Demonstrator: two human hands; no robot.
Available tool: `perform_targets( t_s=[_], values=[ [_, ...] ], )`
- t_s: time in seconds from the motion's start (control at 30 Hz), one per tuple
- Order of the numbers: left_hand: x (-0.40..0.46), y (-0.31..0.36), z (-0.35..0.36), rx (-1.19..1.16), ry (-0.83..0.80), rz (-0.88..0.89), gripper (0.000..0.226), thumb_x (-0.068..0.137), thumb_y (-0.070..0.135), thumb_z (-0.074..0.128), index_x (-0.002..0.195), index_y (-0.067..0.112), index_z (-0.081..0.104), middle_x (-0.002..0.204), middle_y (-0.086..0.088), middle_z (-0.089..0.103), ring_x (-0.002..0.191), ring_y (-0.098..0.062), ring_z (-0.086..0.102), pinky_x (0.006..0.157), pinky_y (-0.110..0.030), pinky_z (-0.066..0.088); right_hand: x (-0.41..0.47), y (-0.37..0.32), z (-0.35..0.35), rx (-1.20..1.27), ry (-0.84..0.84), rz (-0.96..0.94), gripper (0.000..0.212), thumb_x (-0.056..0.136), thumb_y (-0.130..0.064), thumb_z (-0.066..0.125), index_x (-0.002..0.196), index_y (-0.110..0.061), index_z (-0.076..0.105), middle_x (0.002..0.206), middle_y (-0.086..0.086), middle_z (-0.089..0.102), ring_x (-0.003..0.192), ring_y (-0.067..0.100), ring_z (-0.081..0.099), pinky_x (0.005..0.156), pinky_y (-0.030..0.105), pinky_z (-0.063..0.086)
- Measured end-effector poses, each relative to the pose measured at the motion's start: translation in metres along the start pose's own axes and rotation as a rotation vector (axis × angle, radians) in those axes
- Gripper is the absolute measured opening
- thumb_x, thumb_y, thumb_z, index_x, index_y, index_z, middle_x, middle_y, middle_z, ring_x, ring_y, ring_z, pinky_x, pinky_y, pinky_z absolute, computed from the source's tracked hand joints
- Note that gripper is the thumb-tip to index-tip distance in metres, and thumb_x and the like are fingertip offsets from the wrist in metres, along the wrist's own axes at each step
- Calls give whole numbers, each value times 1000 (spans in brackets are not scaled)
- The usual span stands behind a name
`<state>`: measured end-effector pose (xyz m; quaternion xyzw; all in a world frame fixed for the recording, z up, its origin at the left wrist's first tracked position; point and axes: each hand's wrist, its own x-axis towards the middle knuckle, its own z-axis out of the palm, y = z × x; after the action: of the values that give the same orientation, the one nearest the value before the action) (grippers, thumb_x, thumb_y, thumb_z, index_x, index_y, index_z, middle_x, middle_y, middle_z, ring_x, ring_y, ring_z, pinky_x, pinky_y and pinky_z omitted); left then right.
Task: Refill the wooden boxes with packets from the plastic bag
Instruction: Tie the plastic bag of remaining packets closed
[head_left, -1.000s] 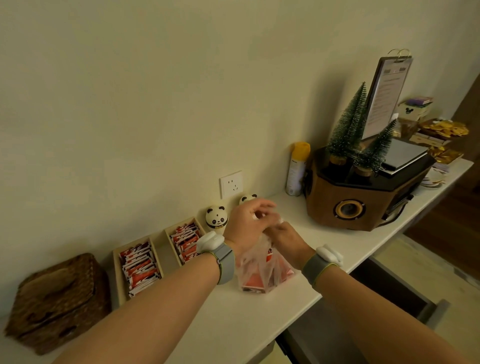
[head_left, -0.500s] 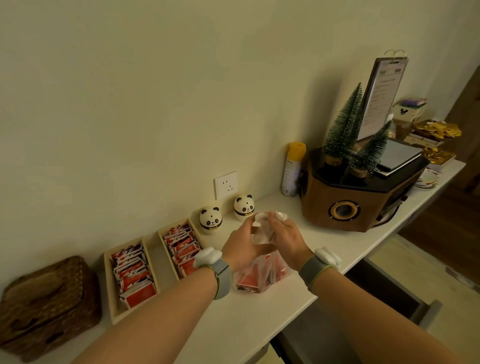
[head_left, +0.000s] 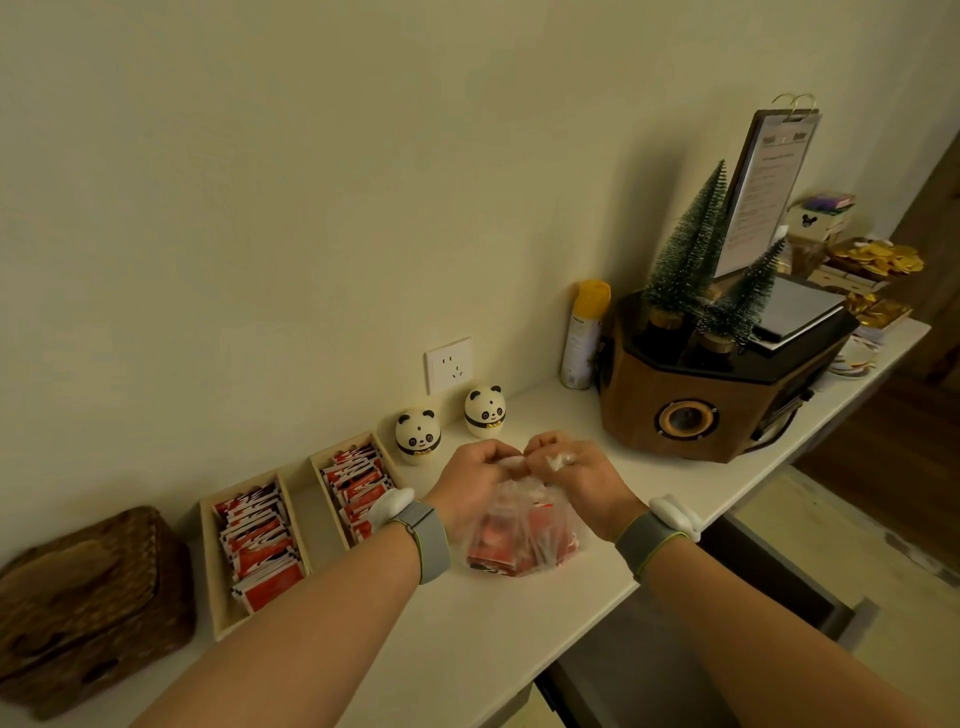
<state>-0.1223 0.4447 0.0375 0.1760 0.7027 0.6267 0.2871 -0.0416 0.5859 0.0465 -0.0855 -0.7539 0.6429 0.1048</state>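
A clear plastic bag (head_left: 519, 543) of red packets sits on the white counter near its front edge. My left hand (head_left: 480, 480) and my right hand (head_left: 576, 475) both pinch the gathered top of the bag, knuckles close together above it. Left of the bag stand two open wooden boxes. The near-left box (head_left: 213, 587) and the box beside the bag (head_left: 324, 486) each hold a row of red and white packets. Both wrists wear grey bands.
Two panda figures (head_left: 418, 435) stand behind the boxes by a wall socket. A wooden speaker (head_left: 717, 395) with small trees and a clipboard is at the right, a yellow-capped spray can (head_left: 584, 338) beside it. A wicker box (head_left: 88, 608) is far left. An open drawer (head_left: 779, 577) sticks out below.
Both hands dropped lower and came level on the bag's top; the left hand, earlier raised over it, now grips the plastic beside the right. The view shifted slightly.
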Motion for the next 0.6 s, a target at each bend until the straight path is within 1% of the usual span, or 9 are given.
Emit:
perform_targets(
  t_s=[0.07,0.13,0.2,0.27,0.33,0.43,0.47,0.53,0.6],
  values=[
    [1,-2,0,14,2,-24,7,88,10,61,86,12,68,77,-3,66,73,-14,61,70,-26,49,2,2,0,-317,15,-50,11,79,-22,76,83,-11,77,95,-3,60,78,16,59,67,22,46],
    [3,-2,0,40,23,-43,11,89,10,60,81,14,65,71,-2,60,69,-15,55,68,-27,45,6,7,1,-608,64,-160,5,80,-17,76,84,-16,78,91,-7,58,75,12,56,64,9,39],
    [5,-2,-1,90,42,-54,14,88,11,59,76,15,63,66,-1,54,67,-16,49,69,-30,40,6,12,1,-740,109,-225,17,79,-2,70,81,-17,78,89,-8,56,74,10,52,62,4,32],
    [4,-1,-2,118,33,-50,15,87,13,58,72,13,62,63,-1,50,67,-17,47,72,-33,38,5,16,-1,-777,186,-257,28,77,8,63,78,-17,76,86,-6,57,73,11,52,62,6,33],
    [2,3,-4,99,7,-48,19,89,19,58,72,12,63,64,-2,51,68,-18,47,72,-32,38,4,18,0,-800,257,-326,27,76,7,66,79,-17,77,85,-2,62,70,10,53,61,10,38],
    [2,3,-7,12,-23,-112,42,94,42,48,73,12,69,72,-8,62,72,-21,56,73,-32,44,3,19,3,-826,260,-395,27,76,3,69,85,-21,78,86,-1,63,71,12,56,62,19,42],
    [3,3,-7,-22,-14,-136,49,96,44,43,72,12,71,72,-10,65,73,-22,58,75,-33,47,3,19,3,-832,253,-419,27,77,2,68,87,-21,78,87,0,63,74,14,57,65,20,42],
    [6,1,-7,-90,4,-169,47,98,39,43,77,7,71,75,-13,68,75,-25,61,76,-35,49,0,19,3,-852,238,-461,25,78,-1,69,92,-20,77,92,2,64,82,20,59,69,25,47],
    [7,0,-6,-214,-10,-199,34,97,29,50,85,3,69,74,-14,68,69,-25,62,71,-33,51,-2,19,3,-870,229,-489,24,80,-3,70,98,-17,76,98,5,67,88,24,60,72,29,49]
  ],
)
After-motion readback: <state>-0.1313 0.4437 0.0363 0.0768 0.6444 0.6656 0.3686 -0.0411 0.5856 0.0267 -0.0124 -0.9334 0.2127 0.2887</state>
